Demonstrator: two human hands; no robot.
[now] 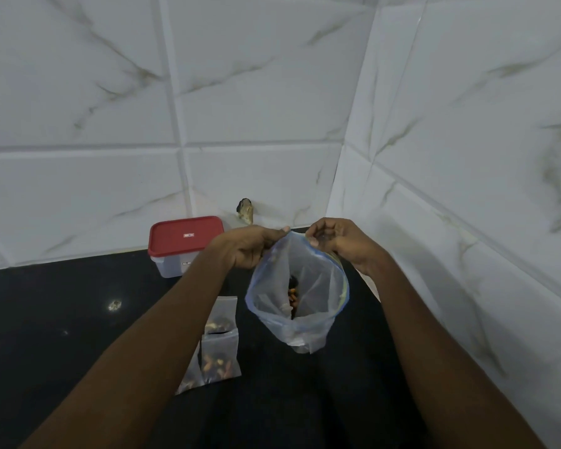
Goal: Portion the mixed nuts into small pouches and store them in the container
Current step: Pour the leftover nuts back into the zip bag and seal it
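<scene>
The single camera sat on my head and looked forward and down at the black worktop (pixel 62 319), toward its far right corner where two tiled walls (pixel 272 92) met. It was close; both my forearms filled the lower frame.

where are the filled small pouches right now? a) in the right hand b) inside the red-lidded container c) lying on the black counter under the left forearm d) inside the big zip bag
c: the filled small pouches lie on the black counter, and the red-lidded container behind them is shut.
</scene>
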